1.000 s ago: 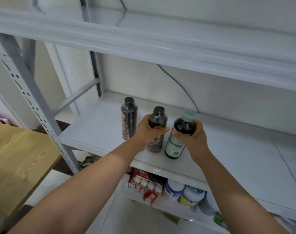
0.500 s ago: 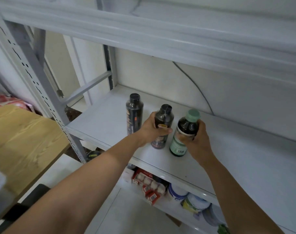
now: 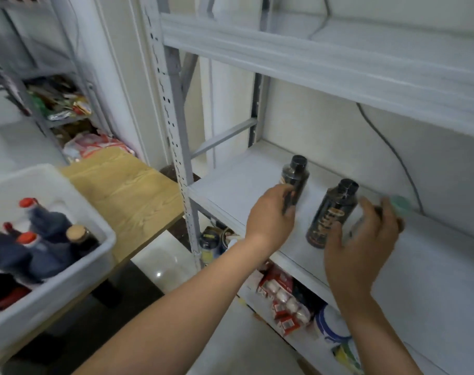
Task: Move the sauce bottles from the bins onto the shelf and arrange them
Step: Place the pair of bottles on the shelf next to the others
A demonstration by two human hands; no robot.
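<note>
The left hand (image 3: 271, 215) is at the low part of a tall black plastic sauce bottle with a black cap (image 3: 296, 177). This bottle stands on the white shelf board (image 3: 230, 185). The fingers are curled at the bottle's side. The picture is blurry there, so I cannot tell if they hold it.

The right hand (image 3: 360, 244) has its fingers spread wide and mostly straight. Just behind those fingers is a dark bottle with a green cap (image 3: 399, 209). It is very blurry, and I cannot tell if the hand touches it.

Between the two hands stands a black bottle with a gold label (image 3: 330, 212). It is upright, just beside the right thumb.

Well off to the left of the left hand, and lower, a white plastic bin (image 3: 62, 290) sits on a light wooden table (image 3: 127, 190). In the bin are dark bottles with red caps (image 3: 49, 220) and one dark bottle with a tan cap (image 3: 79, 236).

Under both hands, on the shelf below, lie red and white packs (image 3: 282, 296).
</note>
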